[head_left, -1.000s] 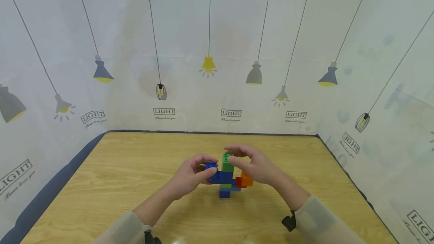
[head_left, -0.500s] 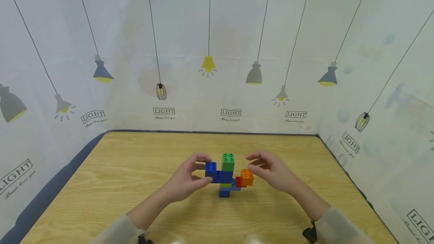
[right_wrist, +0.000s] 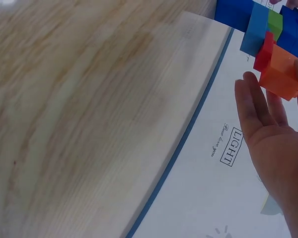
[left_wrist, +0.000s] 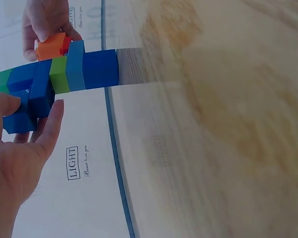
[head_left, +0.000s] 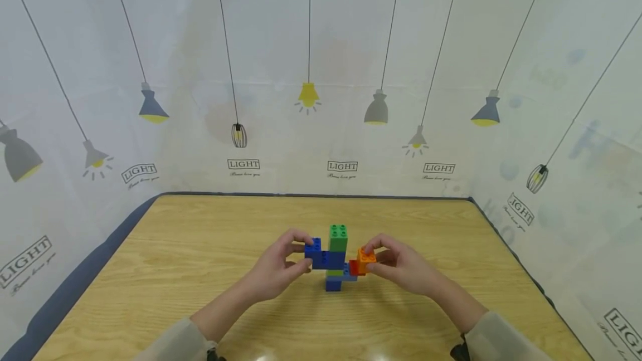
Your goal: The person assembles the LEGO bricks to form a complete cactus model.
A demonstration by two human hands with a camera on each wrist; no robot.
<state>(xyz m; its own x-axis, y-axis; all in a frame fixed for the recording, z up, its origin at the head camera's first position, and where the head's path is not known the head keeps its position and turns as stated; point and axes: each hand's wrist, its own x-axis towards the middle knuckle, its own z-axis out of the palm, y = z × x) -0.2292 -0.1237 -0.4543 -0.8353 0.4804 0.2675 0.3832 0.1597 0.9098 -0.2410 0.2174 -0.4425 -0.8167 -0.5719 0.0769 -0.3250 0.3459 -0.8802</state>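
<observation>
A tower of toy building bricks stands upright on the table. Its base is a blue brick (head_left: pixel 333 285), with a light blue brick (head_left: pixel 350 278) and a lime brick (left_wrist: pixel 59 74) above. Higher up is a long blue brick (head_left: pixel 334 261), topped by a green brick (head_left: pixel 338 242). My left hand (head_left: pixel 273 269) pinches the small blue brick (head_left: pixel 314 249) at the tower's left end between thumb and fingers. On the right, my right hand (head_left: pixel 411 267) pinches an orange brick (right_wrist: pixel 279 74) that sits on a red brick (right_wrist: pixel 264 52), thumb and index finger on opposite sides.
The wooden table (head_left: pixel 200 233) spreads around the tower, bordered by a dark blue edge. Behind and beside it hangs a white cloth (head_left: pixel 281 138) printed with lamps and lettering.
My right hand has come away from the green brick at the top, swung right, and taken hold of the orange brick. My left hand stays at the blue brick, its grip briefly loosened.
</observation>
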